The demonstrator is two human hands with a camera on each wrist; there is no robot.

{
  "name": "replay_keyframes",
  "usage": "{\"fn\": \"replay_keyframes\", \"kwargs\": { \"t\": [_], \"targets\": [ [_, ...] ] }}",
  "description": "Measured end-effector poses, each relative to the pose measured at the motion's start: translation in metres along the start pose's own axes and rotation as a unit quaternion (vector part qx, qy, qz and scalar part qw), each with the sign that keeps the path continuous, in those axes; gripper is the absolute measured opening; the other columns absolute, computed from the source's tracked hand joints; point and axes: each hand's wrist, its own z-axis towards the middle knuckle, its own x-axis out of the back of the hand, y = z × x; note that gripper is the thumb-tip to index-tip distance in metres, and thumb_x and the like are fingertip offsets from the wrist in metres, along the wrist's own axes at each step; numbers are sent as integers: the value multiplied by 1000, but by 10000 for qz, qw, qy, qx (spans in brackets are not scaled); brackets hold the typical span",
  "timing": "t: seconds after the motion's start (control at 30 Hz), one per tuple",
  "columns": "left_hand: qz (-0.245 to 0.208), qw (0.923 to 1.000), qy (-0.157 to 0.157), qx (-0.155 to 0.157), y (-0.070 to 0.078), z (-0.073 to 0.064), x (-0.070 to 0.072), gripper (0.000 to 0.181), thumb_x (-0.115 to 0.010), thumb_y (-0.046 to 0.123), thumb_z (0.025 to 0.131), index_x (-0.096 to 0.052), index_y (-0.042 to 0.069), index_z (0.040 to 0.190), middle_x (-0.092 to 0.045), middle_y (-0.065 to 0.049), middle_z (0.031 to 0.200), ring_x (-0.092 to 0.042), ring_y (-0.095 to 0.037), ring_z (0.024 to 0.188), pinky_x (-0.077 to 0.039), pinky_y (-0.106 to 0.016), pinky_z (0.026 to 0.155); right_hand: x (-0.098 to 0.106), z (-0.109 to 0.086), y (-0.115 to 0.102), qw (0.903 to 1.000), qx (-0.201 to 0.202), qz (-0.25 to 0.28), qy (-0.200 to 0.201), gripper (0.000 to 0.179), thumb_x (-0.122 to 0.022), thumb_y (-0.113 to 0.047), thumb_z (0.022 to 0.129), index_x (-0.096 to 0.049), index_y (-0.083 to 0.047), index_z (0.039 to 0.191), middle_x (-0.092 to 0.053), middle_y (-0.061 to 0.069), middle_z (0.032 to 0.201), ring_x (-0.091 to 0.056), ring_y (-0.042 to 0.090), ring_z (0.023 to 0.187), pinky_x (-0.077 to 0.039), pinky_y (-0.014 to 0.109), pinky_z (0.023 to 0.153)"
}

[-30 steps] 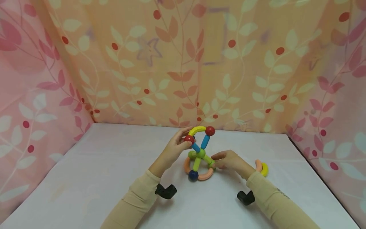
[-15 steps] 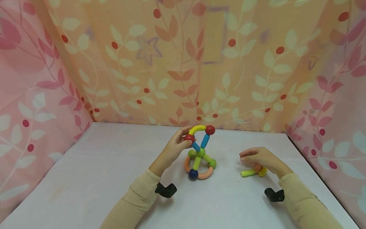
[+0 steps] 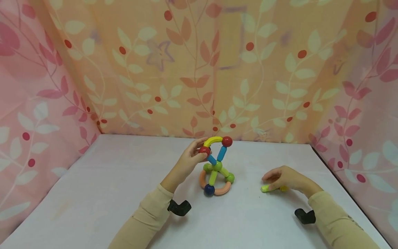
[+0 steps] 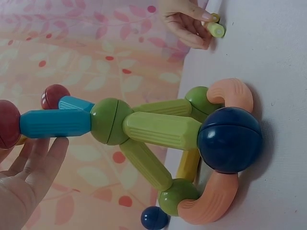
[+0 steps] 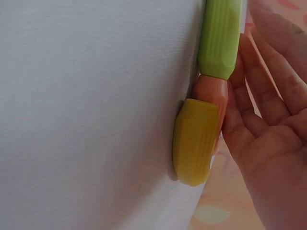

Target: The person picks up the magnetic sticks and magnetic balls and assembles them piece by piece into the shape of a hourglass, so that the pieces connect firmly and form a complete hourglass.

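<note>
A ball-and-stick building toy stands on the table, with blue sticks and a yellow arc above a green ball, and green legs and a peach-and-blue-ball ring below. My left hand grips its upper left, thumb on the red ball; the fingers reach behind the blue stick. Off to the right, my right hand is beside loose pieces, thumb over the light green stick, fingers relaxed. A peach stick and a yellow stick lie against that green one, mostly hidden by the hand in the head view.
A white cloth covers the table. Patterned curtains enclose its back and sides. Black wrist mounts hang under both sleeves. A dark blue ball shows behind the toy in the left wrist view.
My right hand has let go of the toy's lower right green ball and moved right to the loose sticks, lowering over them. My left hand has kept its grip on the toy.
</note>
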Motion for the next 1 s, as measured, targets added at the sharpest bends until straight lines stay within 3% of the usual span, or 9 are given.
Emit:
{"fn": "replay_keyframes", "kwargs": {
  "t": [0.13, 0.33, 0.53, 0.7, 0.8, 1.0],
  "targets": [
    [-59, 10000, -9, 23, 2, -2, -1, 54, -48, 7, 100, -34, 10, 153, -42, -22, 145, -52, -41, 129, -50, -40, 106, -3, -1, -3, 9995, 195, -155, -185, 32, -84, -13, 77, -74, -5, 106, -73, 8, 111, -62, 16, 99, -51, 19, 82],
    [1, 10000, 15, -41, 3, -2, 0, 54, -49, 9, 101, -33, 10, 153, -44, -19, 145, -55, -37, 129, -51, -39, 105, -10, 3, -5, 9980, 482, -356, -188, 24, -79, -15, 82, -75, -4, 103, -73, 8, 103, -59, 16, 89, -51, 20, 74],
    [20, 10000, 39, 16, 3, -2, 0, 55, -50, 9, 101, -34, 13, 153, -45, -19, 144, -55, -38, 129, -51, -40, 105, -16, 9, -2, 9997, 253, -47, -52, 30, -74, -20, 88, -71, -1, 112, -71, 6, 105, -52, 11, 83, -46, 20, 67],
    [29, 10000, 74, 20, 3, -2, 0, 54, -50, 9, 101, -34, 13, 152, -45, -18, 145, -56, -34, 127, -51, -39, 104, -20, 11, -3, 9995, 163, 253, -49, 34, -70, -25, 92, -69, -2, 117, -66, -1, 96, -45, 8, 67, -39, 20, 56],
    [19, 10000, 45, 16, 2, -1, 0, 55, -50, 9, 101, -33, 11, 153, -44, -19, 146, -56, -34, 127, -51, -38, 104, -22, 13, -6, 9995, -48, 311, 30, 35, -71, -28, 92, -70, -5, 119, -63, -3, 89, -40, 9, 59, -35, 21, 51],
    [8, 10000, 26, 13, 2, -2, -1, 55, -50, 9, 101, -32, 10, 154, -43, -21, 146, -56, -35, 127, -51, -38, 104, -23, 24, -14, 9949, -918, 113, 414, 36, -74, -35, 89, -72, -15, 118, -60, -1, 88, -40, 14, 60, -33, 23, 48]
  ]
}}
